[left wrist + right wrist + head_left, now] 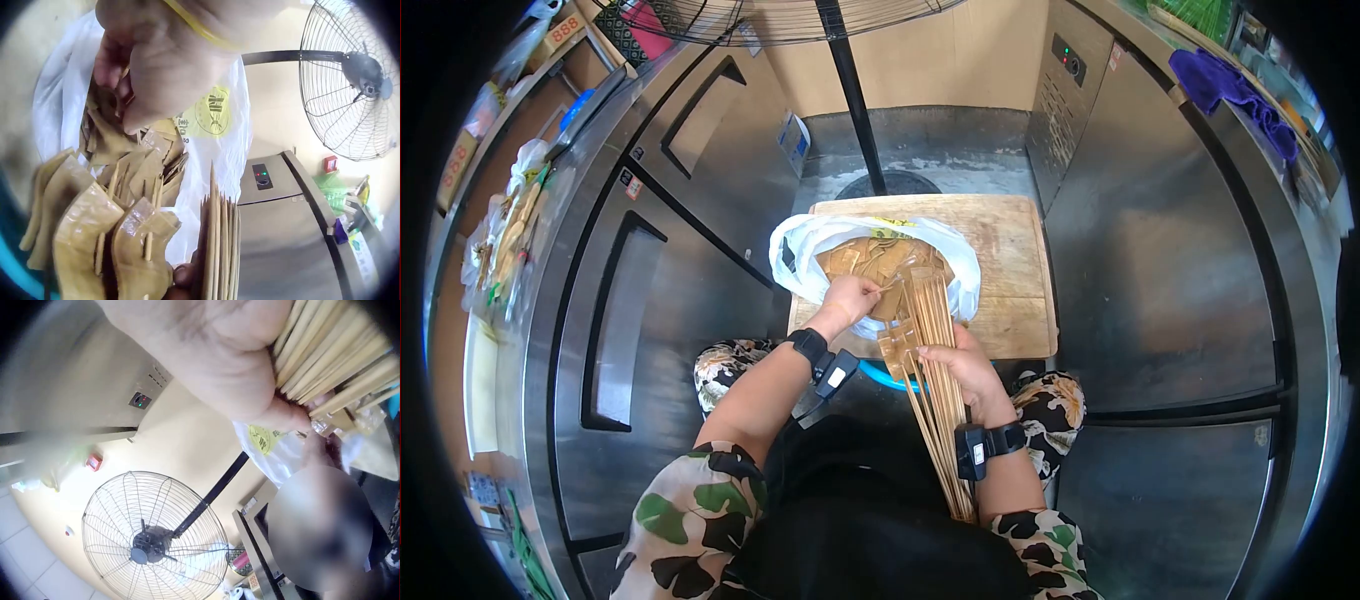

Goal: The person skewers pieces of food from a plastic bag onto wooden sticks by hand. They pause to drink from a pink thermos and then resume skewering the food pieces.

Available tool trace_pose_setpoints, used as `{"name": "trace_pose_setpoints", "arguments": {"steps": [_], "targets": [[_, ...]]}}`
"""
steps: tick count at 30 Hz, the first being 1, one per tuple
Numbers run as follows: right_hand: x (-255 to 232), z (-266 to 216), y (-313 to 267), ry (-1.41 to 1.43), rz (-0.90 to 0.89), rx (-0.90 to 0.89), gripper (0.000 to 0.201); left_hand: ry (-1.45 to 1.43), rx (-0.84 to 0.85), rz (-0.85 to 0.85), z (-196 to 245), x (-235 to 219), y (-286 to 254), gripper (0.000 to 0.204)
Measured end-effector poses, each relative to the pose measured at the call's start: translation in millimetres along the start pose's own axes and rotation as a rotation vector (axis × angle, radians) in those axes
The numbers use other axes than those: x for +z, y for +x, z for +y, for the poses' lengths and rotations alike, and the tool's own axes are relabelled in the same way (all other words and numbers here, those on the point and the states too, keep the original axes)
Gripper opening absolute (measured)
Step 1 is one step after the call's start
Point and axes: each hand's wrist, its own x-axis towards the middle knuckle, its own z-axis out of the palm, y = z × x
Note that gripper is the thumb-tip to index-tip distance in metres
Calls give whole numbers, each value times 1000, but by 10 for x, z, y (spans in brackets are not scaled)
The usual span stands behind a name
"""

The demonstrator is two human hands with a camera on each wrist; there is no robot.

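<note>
A white plastic bag [960, 255] lies wide open, with flat tan pieces that look like tofu sheet [855, 258] heaped in it. Over the heap, my left hand [848, 302] pinches a tofu sheet piece between curled fingertips; the fingers partly cover it in the left wrist view. My right hand [972, 370] grips a thick bundle of bamboo skewers [945, 405], held lengthwise with the upper ends over the bag's near side. Folded tofu sheets [87, 231] are threaded on a few skewers left of the bundle, and pointed tips [215, 206] show beside them.
A wooden board [1012, 265] carries the bag. Below its near edge shows a blue rim [882, 376]. Steel cabinets [1160, 270] stand close on both sides. Beyond the board rises a black fan pole [855, 95]; the wire-caged fan [153, 540] is overhead.
</note>
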Motion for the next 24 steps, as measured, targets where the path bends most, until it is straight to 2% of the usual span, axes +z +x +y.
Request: {"name": "trace_pose_setpoints", "arguments": {"steps": [1, 4, 7, 10, 13, 24], "targets": [[-1, -6, -4, 7, -16, 3, 46, -16, -2, 17, 13, -6, -25, 18], [-14, 32, 14, 6, -29, -24, 44, -650, -161, 66, -7, 55, -63, 10], [-6, 46, 23, -25, -22, -45, 44, -1027, -239, 3, 183, -71, -237, 5], [35, 17, 7, -36, -44, -96, 39, -1155, -273, -37, 331, -137, -356, 8], [40, -7, -4, -11, -51, -53, 42, -1166, -271, -4, 376, -106, -373, 11], [65, -41, -27, -9, -53, -52, 36, -1305, -101, -11, 575, -77, -370, 14]]}}
